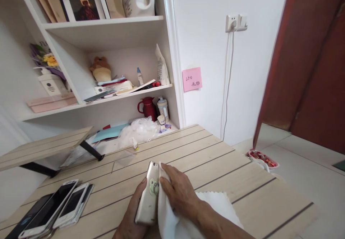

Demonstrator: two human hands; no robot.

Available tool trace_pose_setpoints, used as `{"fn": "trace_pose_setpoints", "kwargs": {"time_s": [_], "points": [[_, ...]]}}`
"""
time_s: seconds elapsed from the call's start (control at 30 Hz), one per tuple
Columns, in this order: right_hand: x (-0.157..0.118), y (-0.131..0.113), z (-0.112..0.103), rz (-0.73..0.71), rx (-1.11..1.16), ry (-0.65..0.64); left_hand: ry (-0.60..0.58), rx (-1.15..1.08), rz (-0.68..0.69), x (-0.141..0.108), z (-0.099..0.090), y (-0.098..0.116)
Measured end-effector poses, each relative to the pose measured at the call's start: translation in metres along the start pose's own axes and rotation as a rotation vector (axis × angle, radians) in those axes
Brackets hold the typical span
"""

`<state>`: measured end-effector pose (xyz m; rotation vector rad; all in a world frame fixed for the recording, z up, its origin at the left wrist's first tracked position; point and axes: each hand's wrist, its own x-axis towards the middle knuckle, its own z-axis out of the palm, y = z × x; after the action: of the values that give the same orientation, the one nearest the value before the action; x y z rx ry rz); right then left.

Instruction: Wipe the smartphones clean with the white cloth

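Observation:
My left hand (134, 210) grips a smartphone (147, 203) by its left edge and lower end. The phone stands tilted with its pale back toward me, and a green frog-like sticker shows near the camera. My right hand (179, 188) is closed on a white cloth (166, 215) and presses it along the phone's right edge. The cloth hangs below the fingers, and another part of white cloth (219, 203) lies on the table under my right forearm. My left fingers behind the phone are hidden.
Several phones (54, 206) lie stacked at the left of the wooden table (215, 156). Behind them stands a raised wooden shelf (45, 143) on black legs. A clear plastic bag (125, 158) lies beyond my hands. White shelving (107, 25) holds bottles, a red jug (149, 108) and crumpled plastic.

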<state>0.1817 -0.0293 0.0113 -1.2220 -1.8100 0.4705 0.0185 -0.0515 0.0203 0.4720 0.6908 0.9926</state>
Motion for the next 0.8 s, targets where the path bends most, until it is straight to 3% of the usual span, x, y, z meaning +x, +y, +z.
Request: {"fn": "trace_pose_setpoints", "kwargs": {"time_s": [0.17, 0.33, 0.47, 0.63, 0.8], "points": [[0.0008, 0.0028, 0.0018, -0.040, -0.081, -0.081, 0.071, 0.030, 0.055, 0.0053, -0.0054, 0.0020], [0.0025, 0.0073, 0.0057, 0.034, -0.171, 0.052, -0.029, 0.111, 0.034, 0.0035, -0.0022, -0.0020], [0.0009, 0.0099, 0.0094, -0.034, -0.198, 0.111, -0.039, 0.149, -0.013, 0.0003, 0.0000, -0.0049], [-0.0023, 0.0086, 0.0087, -0.206, -0.176, 0.045, -0.019, 0.210, -0.009, 0.0031, -0.0022, -0.0041], [-0.0002, 0.0095, 0.0054, -0.199, -0.065, -0.036, -0.052, 0.218, 0.004, 0.0077, -0.0082, 0.0015]]}}
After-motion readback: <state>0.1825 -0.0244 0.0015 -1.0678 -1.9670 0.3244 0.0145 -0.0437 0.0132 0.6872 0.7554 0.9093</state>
